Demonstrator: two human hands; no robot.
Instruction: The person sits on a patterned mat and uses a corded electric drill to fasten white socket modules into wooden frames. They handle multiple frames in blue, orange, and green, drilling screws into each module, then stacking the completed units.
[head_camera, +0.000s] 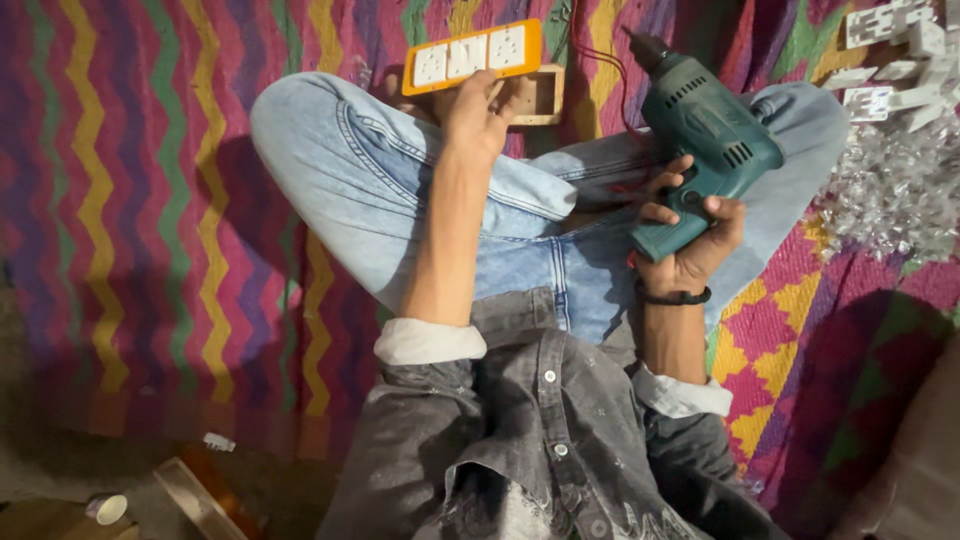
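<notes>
I sit cross-legged on a zigzag-patterned rug. My left hand (481, 112) reaches forward past my knee and grips an orange electrical switch panel (472, 55) with white sockets, lifted at an angle off a small wooden box (541, 95) beneath it. My right hand (692, 243) is wrapped around the handle of a teal electric drill (697, 140) that rests across my right leg, its chuck pointing away from me toward the top. A thin wire runs from the panel area down by the drill.
White plastic parts (900, 60) and a heap of shiny silver bits (895, 190) lie at the upper right. A wooden strip (195, 495) and a small paper cup (108, 508) sit on the floor at lower left, off the rug's edge.
</notes>
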